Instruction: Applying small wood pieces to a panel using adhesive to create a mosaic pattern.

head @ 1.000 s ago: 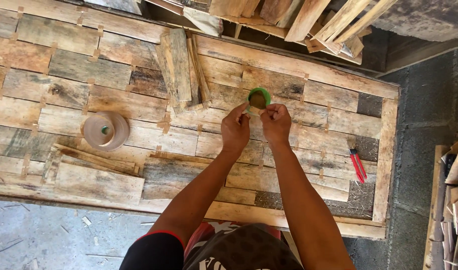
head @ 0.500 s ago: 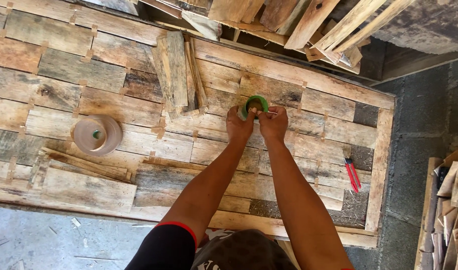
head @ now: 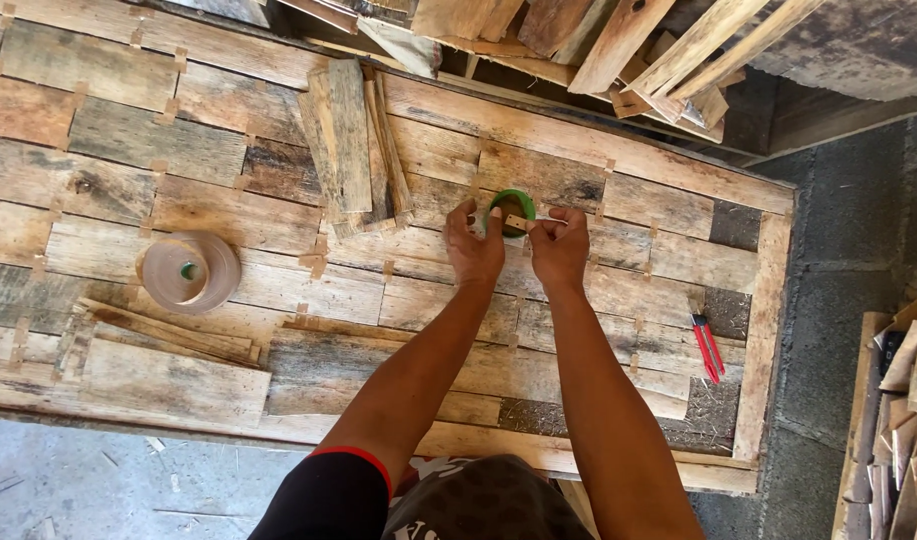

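Here, a big wooden panel [head: 278, 220] made of old planks lies flat, with small tan tape bits over its seams. A stack of loose planks [head: 353, 145] rests on it, just left of the hands. A big tan roll of tape [head: 190, 271] sits farther left, and thin wood strips [head: 168, 333] lie below that. Red-handled pliers [head: 707, 347] lie near the right edge, well apart from the hands. No labels can be seen. The green tape roll [head: 511, 211] stands between both hands, on the panel. The left hand [head: 475, 247] curls its fingers round the roll's left side. The right hand [head: 560, 245] pinches a short tan tape end [head: 519, 222] pulled across the roll.
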